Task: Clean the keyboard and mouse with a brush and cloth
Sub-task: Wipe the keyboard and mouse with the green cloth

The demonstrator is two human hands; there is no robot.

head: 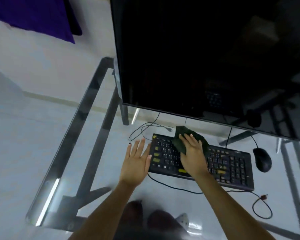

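Observation:
A black keyboard (229, 165) with a few yellow keys lies on the glass desk (80, 122), below the monitor. My right hand (191, 153) lies over the keyboard's left-middle keys with fingers stretched out, pressing a dark green cloth (180, 142) onto them. My left hand (137, 160) is flat and spread beside the keyboard's left end, its thumb touching that edge. A black mouse (262, 159) sits to the right of the keyboard. No brush shows in the view.
A big dark monitor (206, 58) stands close behind the keyboard. Black cables (171, 187) run along the desk's front and loop at the right. Through the glass I see the metal frame, white floor and my feet.

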